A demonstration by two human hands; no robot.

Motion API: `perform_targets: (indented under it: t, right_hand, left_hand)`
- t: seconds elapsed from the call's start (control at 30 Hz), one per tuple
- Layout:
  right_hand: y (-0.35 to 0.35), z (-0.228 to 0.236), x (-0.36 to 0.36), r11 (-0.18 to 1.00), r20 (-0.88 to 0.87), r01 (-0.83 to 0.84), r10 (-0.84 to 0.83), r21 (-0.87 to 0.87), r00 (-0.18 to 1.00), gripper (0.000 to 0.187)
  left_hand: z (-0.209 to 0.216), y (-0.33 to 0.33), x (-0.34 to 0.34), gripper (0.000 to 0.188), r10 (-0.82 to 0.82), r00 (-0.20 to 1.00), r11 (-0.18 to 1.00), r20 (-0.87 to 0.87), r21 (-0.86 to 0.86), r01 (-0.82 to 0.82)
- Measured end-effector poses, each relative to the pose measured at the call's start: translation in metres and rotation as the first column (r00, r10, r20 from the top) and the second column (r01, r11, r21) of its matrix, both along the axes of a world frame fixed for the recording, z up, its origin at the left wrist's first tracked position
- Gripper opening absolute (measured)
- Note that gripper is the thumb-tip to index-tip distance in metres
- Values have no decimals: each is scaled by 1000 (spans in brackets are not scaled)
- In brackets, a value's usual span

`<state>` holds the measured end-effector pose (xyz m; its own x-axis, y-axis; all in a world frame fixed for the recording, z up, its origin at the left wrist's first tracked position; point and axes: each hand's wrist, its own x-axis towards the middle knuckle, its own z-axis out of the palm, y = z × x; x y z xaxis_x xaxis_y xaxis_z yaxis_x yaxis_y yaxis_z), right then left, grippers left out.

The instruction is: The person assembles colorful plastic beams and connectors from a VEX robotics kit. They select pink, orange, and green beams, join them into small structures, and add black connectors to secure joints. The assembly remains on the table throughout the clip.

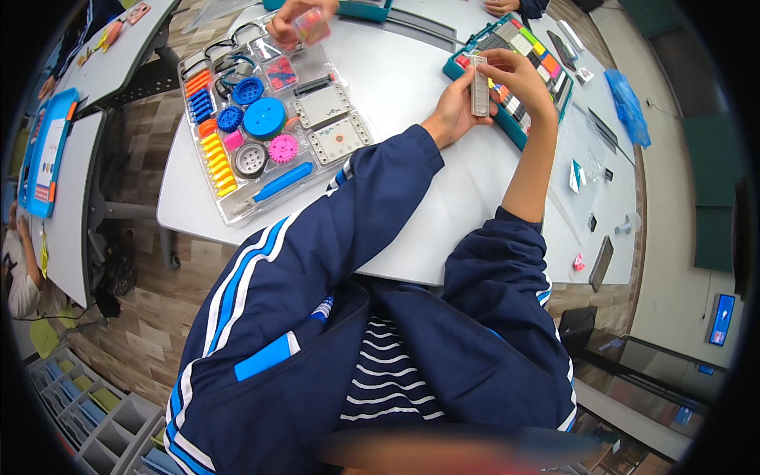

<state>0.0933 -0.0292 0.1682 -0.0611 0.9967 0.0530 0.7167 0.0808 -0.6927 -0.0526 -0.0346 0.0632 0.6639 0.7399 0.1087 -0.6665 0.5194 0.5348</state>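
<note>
My left hand (455, 109) grips a narrow light-grey plastic building piece (480, 98), held upright with the thumb along its side. From the right, my right hand (522, 77) pinches the upper end of the same piece. Both hands are above the near left side of a teal box (518, 141) filled with sorted building parts in white, grey, black, yellow, orange and red. Part of that box is hidden behind my hands and the piece.
A clear plastic tray (229, 212) at the left holds blue wheels, a pink gear (283, 148), grey modules and cables. Another person's hand (291, 22) holds a small clear packet (312, 27) above it. A blue plastic bag (627, 107) lies at the table's right edge.
</note>
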Motion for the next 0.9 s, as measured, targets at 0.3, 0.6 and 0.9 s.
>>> perform_targets:
  t: [0.3,0.6,0.9]
  right_hand:
    - [-3,2,12,1000,-176,28,-26,7,984,36]
    - [-15,13,35,996,-235,77,-62,54,970,44]
    - [-26,18,40,1000,-215,7,-7,-2,977,50]
  left_hand:
    - [0,3,-1,44,-65,994,993,89,-97,74]
    - [7,-3,-2,44,-82,995,994,61,-61,86]
    - [8,-5,-3,46,-83,995,990,-61,108,89]
